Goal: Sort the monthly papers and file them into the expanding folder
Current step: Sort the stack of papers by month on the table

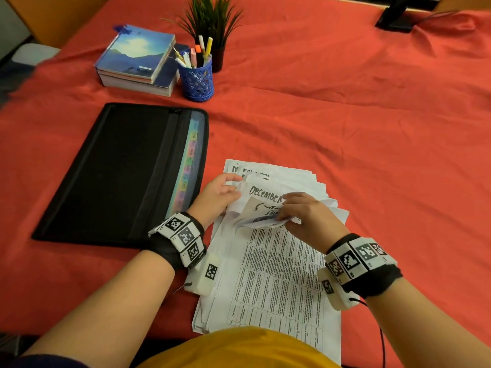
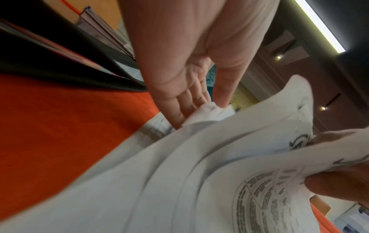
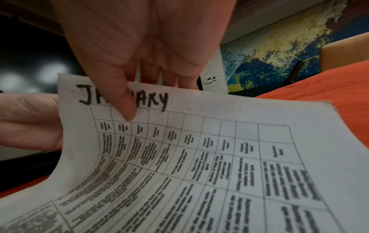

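Observation:
A loose stack of white monthly papers [image 1: 273, 274] lies on the red cloth in front of me. My right hand [image 1: 285, 216] pinches the top edge of the sheet headed "January" [image 3: 199, 149], thumb [image 3: 127, 108] on its face and fingers behind, and curls it back towards me. Underneath, a sheet marked "December" [image 1: 265, 196] is showing. My left hand [image 1: 233, 185] pinches the crumpled far-left corner of a sheet [image 2: 205, 110] in the stack. The black expanding folder [image 1: 119, 176] lies flat to the left, with its coloured tabs [image 1: 187, 166] along the right edge.
At the back left is a pile of books [image 1: 138, 59], with a blue pen holder [image 1: 196, 78] and a potted plant [image 1: 212, 22] beside it. A black stand [image 1: 398, 14] sits at the far right. Bare red cloth [image 1: 372, 128] stretches to the right.

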The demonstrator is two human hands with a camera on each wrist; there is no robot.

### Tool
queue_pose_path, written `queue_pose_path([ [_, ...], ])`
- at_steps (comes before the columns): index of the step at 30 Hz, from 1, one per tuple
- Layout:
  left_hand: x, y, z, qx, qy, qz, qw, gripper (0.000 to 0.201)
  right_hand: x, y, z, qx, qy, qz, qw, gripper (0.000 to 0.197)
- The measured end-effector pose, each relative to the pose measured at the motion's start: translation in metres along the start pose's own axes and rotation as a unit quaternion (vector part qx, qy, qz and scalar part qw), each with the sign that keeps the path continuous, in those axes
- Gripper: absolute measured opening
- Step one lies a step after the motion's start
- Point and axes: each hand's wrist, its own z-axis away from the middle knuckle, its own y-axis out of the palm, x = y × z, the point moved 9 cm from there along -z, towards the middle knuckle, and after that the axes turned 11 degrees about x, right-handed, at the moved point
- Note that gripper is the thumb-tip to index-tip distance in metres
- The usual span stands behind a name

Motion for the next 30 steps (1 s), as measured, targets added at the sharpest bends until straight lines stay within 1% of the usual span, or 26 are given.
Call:
queue_pose_path([
  [1,-0.003,0.0,0.0,-0.004,0.012,-0.009,1.0,0.032,-0.001,0.0,0.001,-0.001,0.005,-0.01,1.0,0.02],
  [3,-0.004,0.002,0.001,0.01,0.02,-0.023,0.999,0.033,-0.005,0.001,0.002,-0.002,0.018,-0.032,0.999,0.02],
  [5,-0.003,0.006,0.0,0.03,0.021,-0.021,0.999,0.026,-0.006,0.002,0.003,0.003,0.025,-0.037,0.999,0.022],
  [7,0.0,0.009,0.001,0.039,0.007,0.01,0.999,0.016,-0.003,0.004,0.004,0.01,0.015,-0.026,1.0,0.024],
  [9,0.008,0.01,0.001,0.041,-0.02,0.049,0.998,0.013,-0.001,0.006,0.004,0.017,0.007,-0.016,1.0,0.027],
  [10,0.01,0.011,0.0,0.041,-0.023,0.052,0.997,0.015,-0.002,0.007,0.004,0.021,0.011,-0.021,0.999,0.027],
  [14,0.006,0.013,-0.001,0.037,-0.007,0.005,0.999,0.024,-0.004,0.008,0.002,0.034,0.015,-0.025,0.999,0.028],
  [18,0.002,0.018,-0.001,0.044,-0.009,0.031,0.999,0.044,0.0,0.007,0.0,0.042,0.005,-0.014,0.999,0.025],
  [20,0.003,0.018,-0.002,0.045,-0.01,0.036,0.998,0.049,0.005,0.006,0.0,0.039,-0.017,0.01,0.999,0.024],
  [22,0.006,0.016,-0.003,0.044,-0.02,0.032,0.998,0.05,0.005,0.008,0.0,0.045,-0.019,0.018,0.999,0.024],
  [23,0.007,0.015,-0.003,0.044,-0.024,0.023,0.998,0.047,0.005,0.008,0.0,0.044,-0.016,0.021,0.999,0.024],
  [26,0.006,0.019,-0.003,0.072,-0.018,-0.036,0.997,0.022,0.0,0.006,-0.001,0.024,-0.004,0.037,0.999,0.024],
  [28,0.007,0.024,-0.001,0.096,-0.029,-0.046,0.994,0.019,0.0,0.005,-0.003,0.02,-0.008,0.042,0.999,0.024],
  [29,0.007,0.025,0.0,0.098,-0.04,-0.038,0.994,0.02,0.001,0.005,-0.004,0.025,-0.012,0.037,0.999,0.023],
  [30,0.007,0.022,-0.001,0.087,-0.044,-0.043,0.994,0.021,0.002,0.006,-0.004,0.031,-0.016,0.028,0.999,0.021],
])
